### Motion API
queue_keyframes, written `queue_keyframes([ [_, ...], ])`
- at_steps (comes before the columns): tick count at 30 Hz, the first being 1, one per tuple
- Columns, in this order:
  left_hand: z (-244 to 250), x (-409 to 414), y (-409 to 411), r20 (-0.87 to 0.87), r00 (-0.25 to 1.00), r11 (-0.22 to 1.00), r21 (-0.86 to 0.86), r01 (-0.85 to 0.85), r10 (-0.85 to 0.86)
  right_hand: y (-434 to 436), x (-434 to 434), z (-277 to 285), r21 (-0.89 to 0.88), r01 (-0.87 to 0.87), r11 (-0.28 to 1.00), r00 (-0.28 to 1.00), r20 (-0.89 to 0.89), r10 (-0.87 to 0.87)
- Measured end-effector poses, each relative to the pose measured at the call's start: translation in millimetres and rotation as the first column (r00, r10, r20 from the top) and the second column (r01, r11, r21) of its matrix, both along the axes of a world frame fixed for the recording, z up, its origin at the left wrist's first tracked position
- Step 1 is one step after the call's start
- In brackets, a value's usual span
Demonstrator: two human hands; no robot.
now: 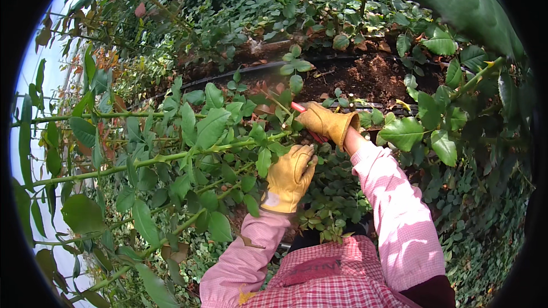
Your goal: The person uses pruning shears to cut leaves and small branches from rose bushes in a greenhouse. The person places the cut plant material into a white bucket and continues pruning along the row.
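My right hand (321, 122), in a tan leather glove, is closed around red-handled pruning shears (298, 107); their blades are hidden among the leaves. Just below and to the left is my left hand (292, 175), in a yellow leather glove, its fingers curled at the base of the rose bush. Whether it grips a stem is hidden. Thorny green rose stems (171, 157) with many leaves reach from the left towards both hands. The cut end of a stem (283, 126) shows just left of the shears.
Dark soil (372, 79) lies beyond my hands, with a black irrigation pipe (257, 67) across it. Dense rose foliage (239, 13) stands behind. A large leaf (454, 0) hangs close at the upper right, and a thorny stem (475, 79) slants at the right.
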State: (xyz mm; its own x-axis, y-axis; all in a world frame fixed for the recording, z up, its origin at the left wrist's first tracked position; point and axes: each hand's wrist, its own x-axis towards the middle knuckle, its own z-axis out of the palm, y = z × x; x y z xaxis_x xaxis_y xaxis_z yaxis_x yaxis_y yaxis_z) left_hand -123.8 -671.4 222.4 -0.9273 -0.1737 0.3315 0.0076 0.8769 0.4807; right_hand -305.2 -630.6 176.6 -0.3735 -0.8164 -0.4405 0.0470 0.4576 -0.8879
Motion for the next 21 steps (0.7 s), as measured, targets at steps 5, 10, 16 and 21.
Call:
queue_keyframes([
  [5, -1.2, 3.9, 3.1, 0.03, 0.999, 1.0, -0.001, -0.02, 0.02, -7.7, 3.1, -2.7, 0.055, -0.102, 0.993, 0.963, 0.257, 0.085],
  [10, -7.0, 9.4, 4.9, 0.096, 0.993, 0.997, -0.039, -0.061, 0.064, -23.9, 3.8, -2.7, 0.183, -0.271, 0.945, 0.962, 0.089, 0.259],
  [16, -10.1, 5.5, 7.1, 0.131, 0.991, 0.998, -0.058, -0.029, 0.036, -39.1, 13.7, -58.7, 0.421, -0.498, 0.758, 0.33, -0.716, 0.615],
  [21, -9.5, 12.7, 6.4, 0.025, 1.0, 0.995, -0.101, 0.0, 0.003, 10.4, 33.8, -55.2, 0.137, 0.194, 0.971, 0.84, -0.535, -0.092],
])
